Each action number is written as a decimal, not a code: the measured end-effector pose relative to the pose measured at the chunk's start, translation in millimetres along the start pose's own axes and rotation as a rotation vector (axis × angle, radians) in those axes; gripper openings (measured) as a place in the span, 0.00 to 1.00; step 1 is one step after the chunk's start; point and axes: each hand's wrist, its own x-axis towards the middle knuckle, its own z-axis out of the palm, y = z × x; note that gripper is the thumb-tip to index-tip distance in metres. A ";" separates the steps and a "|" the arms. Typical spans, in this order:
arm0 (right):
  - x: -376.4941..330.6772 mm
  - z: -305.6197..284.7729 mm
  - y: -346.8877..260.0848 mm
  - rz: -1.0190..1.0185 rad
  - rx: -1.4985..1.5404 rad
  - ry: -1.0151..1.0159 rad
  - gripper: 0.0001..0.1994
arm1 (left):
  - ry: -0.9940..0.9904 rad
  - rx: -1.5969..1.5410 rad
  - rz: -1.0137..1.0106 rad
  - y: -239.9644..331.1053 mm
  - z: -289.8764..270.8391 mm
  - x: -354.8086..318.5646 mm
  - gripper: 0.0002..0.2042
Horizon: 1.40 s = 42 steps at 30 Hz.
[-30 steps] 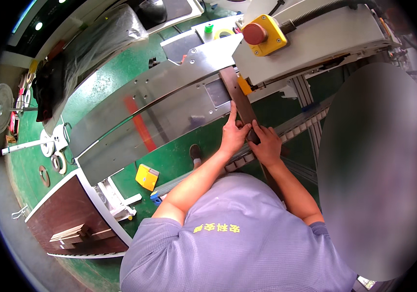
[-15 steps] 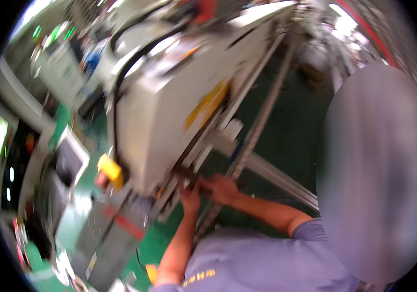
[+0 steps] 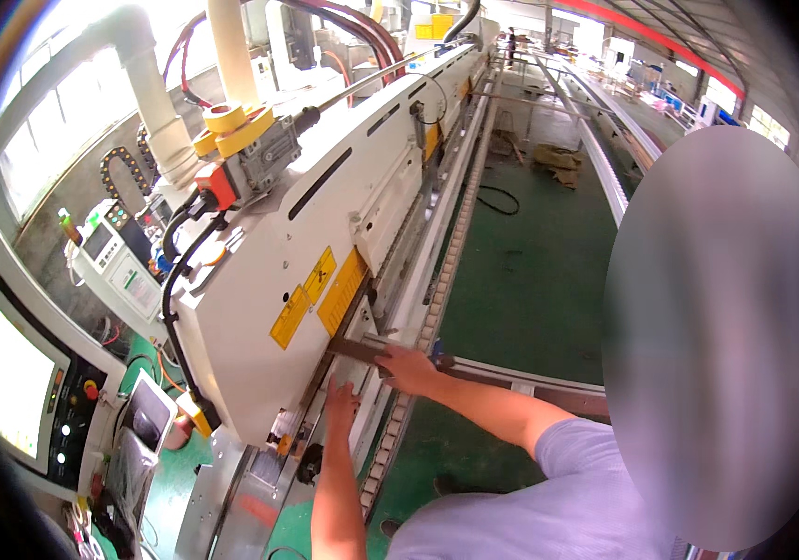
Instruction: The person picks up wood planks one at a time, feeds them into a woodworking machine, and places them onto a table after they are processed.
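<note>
A flat dark-brown strip (image 3: 359, 351) lies across the narrow gap beside the long white machine beam (image 3: 259, 308). My right hand (image 3: 409, 370) grips its near right end, fingers bent over it. The strip's far left end meets the lower edge of the beam. Just below the strip, my left hand (image 3: 340, 399) is at the pale metal rail (image 3: 367, 411), fingers apart, with nothing visible in it. Whether its fingertips touch the rail I cannot tell.
A toothed chain-like track (image 3: 446, 285) runs along the rail. Left stand a lit control screen (image 3: 12, 373) and a motor unit (image 3: 264, 140). A crossbar (image 3: 530, 381) spans the green floor on the right. A large blurred oval covers the right side.
The view has swung and steadied from a smeared picture. My hands were close together at the strip; now my left hand is lower and apart from my right, which stays on the strip.
</note>
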 end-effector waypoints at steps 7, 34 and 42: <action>-99.0 -13.1 -96.2 -0.114 0.345 -0.197 0.25 | 1.027 0.236 0.533 -78.6 -222.1 -288.1 0.27; -228.6 84.8 -559.8 -0.539 0.511 -1.058 0.31 | 2.728 0.122 -1.211 -434.0 -327.6 -801.2 0.27; -231.7 124.6 -636.1 -0.743 0.689 -1.518 0.24 | 2.882 -0.693 0.365 -341.7 -143.5 -814.6 0.24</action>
